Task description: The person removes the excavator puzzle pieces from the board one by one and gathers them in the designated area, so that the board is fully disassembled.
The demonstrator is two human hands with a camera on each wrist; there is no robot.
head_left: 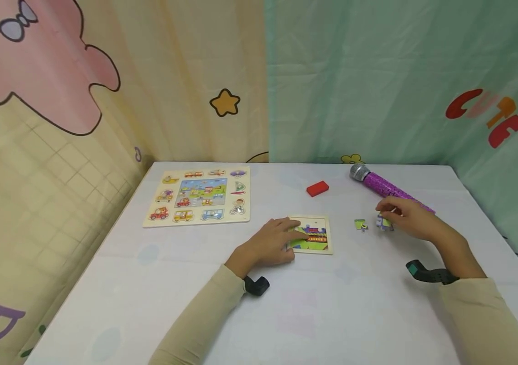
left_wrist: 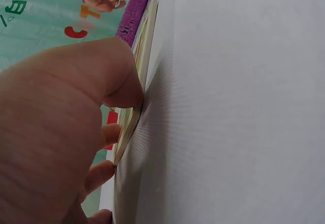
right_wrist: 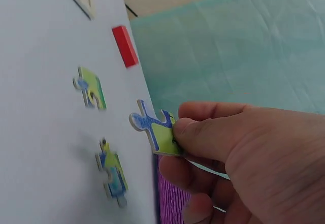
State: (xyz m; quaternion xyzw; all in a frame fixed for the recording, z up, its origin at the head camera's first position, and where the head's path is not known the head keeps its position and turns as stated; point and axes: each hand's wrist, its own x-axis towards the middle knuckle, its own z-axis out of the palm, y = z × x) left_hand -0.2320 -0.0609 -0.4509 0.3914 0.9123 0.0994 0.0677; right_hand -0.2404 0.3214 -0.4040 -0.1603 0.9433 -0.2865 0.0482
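Note:
My right hand [head_left: 408, 219] pinches a jigsaw puzzle piece [right_wrist: 158, 131] between thumb and fingers, its blue and yellow-green face tilted up above the table. Two more pieces lie on the white cloth: a mostly green piece [right_wrist: 92, 88] and a blue-and-green piece [right_wrist: 116, 172] close below the hand. A small square puzzle board [head_left: 316, 245] with a train picture lies left of them. Resting on that board's left side is my left hand [head_left: 271, 242], its fingers spread over the picture and its thumb by the near edge.
A purple glitter microphone [head_left: 389, 187] lies just behind my right hand. One red block [head_left: 317, 189] sits beyond the small board. At the back left is a larger vehicle puzzle board [head_left: 239, 216]. Printed curtains [head_left: 359, 81] hang along the table's far edge.

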